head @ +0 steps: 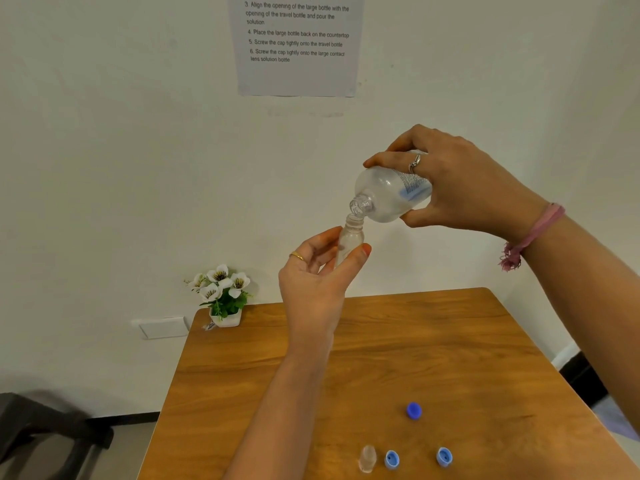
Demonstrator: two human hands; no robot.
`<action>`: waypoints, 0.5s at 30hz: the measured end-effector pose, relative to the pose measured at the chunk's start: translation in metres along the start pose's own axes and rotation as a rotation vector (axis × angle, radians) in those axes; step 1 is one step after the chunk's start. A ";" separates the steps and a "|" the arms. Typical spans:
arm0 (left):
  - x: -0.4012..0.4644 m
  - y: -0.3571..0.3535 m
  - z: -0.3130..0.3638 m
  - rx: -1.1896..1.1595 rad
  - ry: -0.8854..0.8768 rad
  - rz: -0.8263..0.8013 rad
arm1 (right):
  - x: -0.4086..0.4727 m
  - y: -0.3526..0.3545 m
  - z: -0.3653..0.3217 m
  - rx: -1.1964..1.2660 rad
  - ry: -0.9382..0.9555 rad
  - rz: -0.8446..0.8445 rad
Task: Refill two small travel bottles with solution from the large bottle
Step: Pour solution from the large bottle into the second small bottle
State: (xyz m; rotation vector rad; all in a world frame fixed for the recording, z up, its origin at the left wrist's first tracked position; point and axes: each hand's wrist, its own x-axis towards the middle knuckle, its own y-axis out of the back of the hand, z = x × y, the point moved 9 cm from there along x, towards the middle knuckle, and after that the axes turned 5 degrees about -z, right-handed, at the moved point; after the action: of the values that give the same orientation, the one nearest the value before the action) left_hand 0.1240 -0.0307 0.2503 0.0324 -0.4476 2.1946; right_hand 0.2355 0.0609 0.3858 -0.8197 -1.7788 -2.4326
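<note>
My right hand (460, 181) grips the large clear bottle (388, 192), uncapped and tipped mouth-down to the left. Its mouth sits right above the open neck of a small clear travel bottle (349, 237), which my left hand (318, 282) holds upright between thumb and fingers, high above the table. A second small travel bottle (367, 458) stands uncapped near the table's front edge. Beside it lie two light-blue caps (391, 459) (444, 456), and a darker blue cap (414, 410) lies a little farther back.
The wooden table (450, 341) stands against a white wall. A small white pot of artificial flowers (223, 296) sits at its back left corner. An instruction sheet (298, 43) hangs on the wall. A dark chair (45, 431) is at the lower left.
</note>
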 end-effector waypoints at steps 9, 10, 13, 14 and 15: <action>-0.002 -0.005 -0.005 0.006 -0.010 -0.007 | -0.009 -0.014 0.013 0.127 -0.049 -0.014; -0.002 -0.005 -0.006 0.010 -0.010 -0.006 | -0.011 -0.018 0.015 0.151 -0.060 -0.023; -0.004 -0.009 -0.011 0.011 -0.017 -0.011 | -0.019 -0.033 0.023 0.214 -0.096 -0.047; -0.005 -0.011 -0.014 0.012 -0.017 -0.014 | -0.022 -0.038 0.026 0.243 -0.114 -0.055; -0.006 -0.012 -0.017 0.015 -0.015 -0.016 | -0.026 -0.042 0.029 0.277 -0.132 -0.059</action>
State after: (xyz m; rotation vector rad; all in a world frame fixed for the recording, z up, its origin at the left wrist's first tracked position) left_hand 0.1397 -0.0231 0.2374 0.0598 -0.4378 2.1832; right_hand 0.2566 0.0940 0.3436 -0.9278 -2.1520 -2.1374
